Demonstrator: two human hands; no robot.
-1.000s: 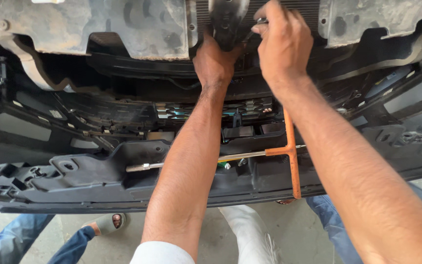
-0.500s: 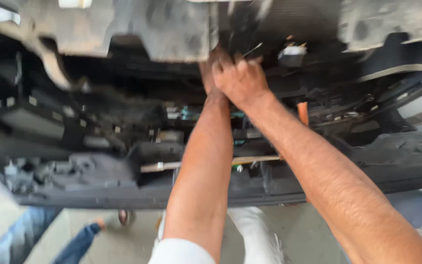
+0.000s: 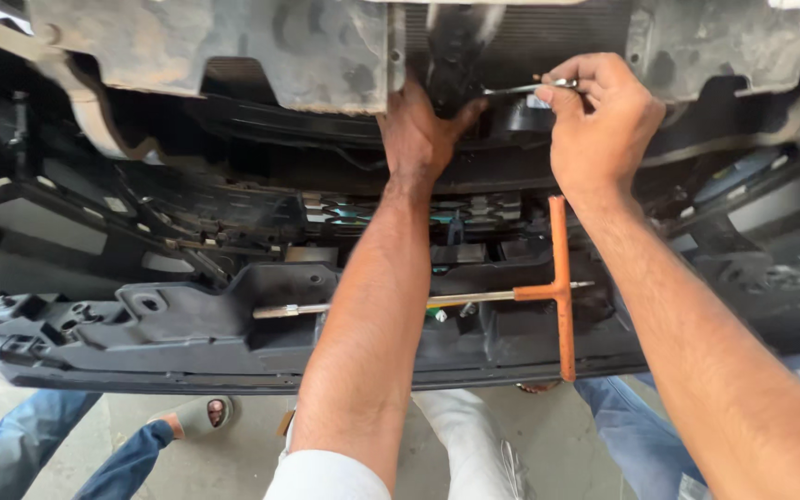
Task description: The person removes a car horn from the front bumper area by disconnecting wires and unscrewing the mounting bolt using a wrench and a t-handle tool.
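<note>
Right hand (image 3: 604,125) shifted outward since half-second ago, now pinching slim metal wrench (image 3: 522,89). Left hand (image 3: 423,130) stayed gripping black bracket (image 3: 456,56). T-handle driver (image 3: 548,292) lay unused on bumper (image 3: 187,324). Judged: fastener work underway.

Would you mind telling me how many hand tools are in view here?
2: a small metal wrench held in the right hand, and an orange T-handle wrench lying on the black bumper panel. Others may be hidden.

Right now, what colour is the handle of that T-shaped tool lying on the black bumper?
Orange T-handle, clearest in the head view.

Spanner (image 3: 518,89) head hidden behind blurred black part (image 3: 456,56); left hand (image 3: 423,134) fingertips too.
</note>
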